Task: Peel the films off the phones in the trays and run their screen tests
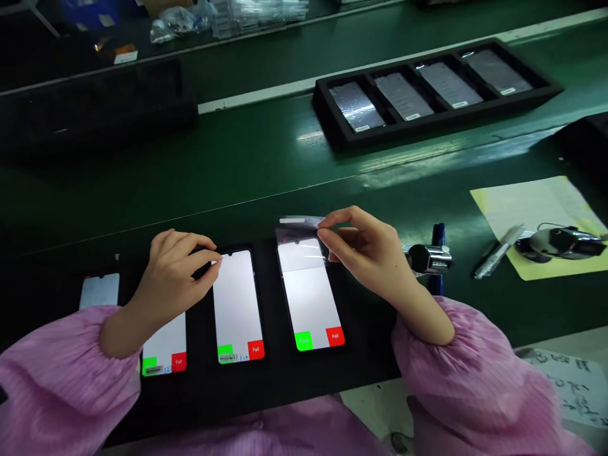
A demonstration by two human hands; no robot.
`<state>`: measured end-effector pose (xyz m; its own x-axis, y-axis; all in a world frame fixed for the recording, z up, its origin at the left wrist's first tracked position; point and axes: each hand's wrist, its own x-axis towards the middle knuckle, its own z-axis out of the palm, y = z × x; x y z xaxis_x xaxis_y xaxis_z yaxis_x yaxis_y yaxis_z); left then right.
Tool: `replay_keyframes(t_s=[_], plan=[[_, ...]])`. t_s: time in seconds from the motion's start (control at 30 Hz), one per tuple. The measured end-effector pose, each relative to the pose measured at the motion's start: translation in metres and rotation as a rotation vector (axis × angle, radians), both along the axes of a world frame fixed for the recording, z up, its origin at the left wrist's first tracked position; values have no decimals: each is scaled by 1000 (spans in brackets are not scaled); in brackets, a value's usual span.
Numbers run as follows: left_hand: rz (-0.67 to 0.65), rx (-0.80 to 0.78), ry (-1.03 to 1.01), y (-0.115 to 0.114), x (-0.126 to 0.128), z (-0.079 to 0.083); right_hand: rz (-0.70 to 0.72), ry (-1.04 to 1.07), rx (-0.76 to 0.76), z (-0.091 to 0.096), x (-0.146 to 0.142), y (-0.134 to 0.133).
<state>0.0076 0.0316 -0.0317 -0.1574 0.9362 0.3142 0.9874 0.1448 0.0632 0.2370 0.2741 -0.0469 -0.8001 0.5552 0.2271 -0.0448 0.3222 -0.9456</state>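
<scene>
We saw the right hand (368, 253) with thumb and forefinger pinched on the protective film (301, 250); the other fingers were loosely bent behind them. The film was thin, clear and glossy, with a pale tab along its raised top edge; its upper part stood lifted off the right phone (311, 297), while lower down it lay on the glass, a faint line across the screen marking where it left the surface. That phone lay face up in the black tray (285, 386) just in front of the person, rightmost of 4; its screen glowed white, with a green square at the bottom left and a red "Fail" square at the bottom right.

The left hand (175, 266) was curled, thumb and forefinger tips drawn together at the top left corner of the middle phone (236, 304); whether they nipped anything there we could not tell. Its wrist covered the top of the second phone (166, 348); a dimmer phone (99, 290) lay furthest left.

Beyond, on the green belt (237, 164), a far tray (332, 136) held 4 more devices; a yellow sheet (532, 202) with a silver pen (498, 252) lay to the right.
</scene>
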Motion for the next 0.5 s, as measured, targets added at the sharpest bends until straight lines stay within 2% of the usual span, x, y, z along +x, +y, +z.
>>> replay_keyframes(t_s=[0.13, 0.27, 0.37, 0.43, 0.5], plan=[[-97, 35, -174, -12, 20, 15, -18, -40, -8, 1, 13, -8], [-211, -23, -362, -47, 50, 31, 2, -152, 23, 3, 34, -23], [-245, -49, -411, -74, 72, 34, 34, -252, 97, 9, 51, -35], [-287, -52, -486, -87, 87, 35, 161, -361, 180, 16, 61, -42], [-340, -77, -591, -97, 101, 35, 359, -453, 284, 23, 68, -50]])
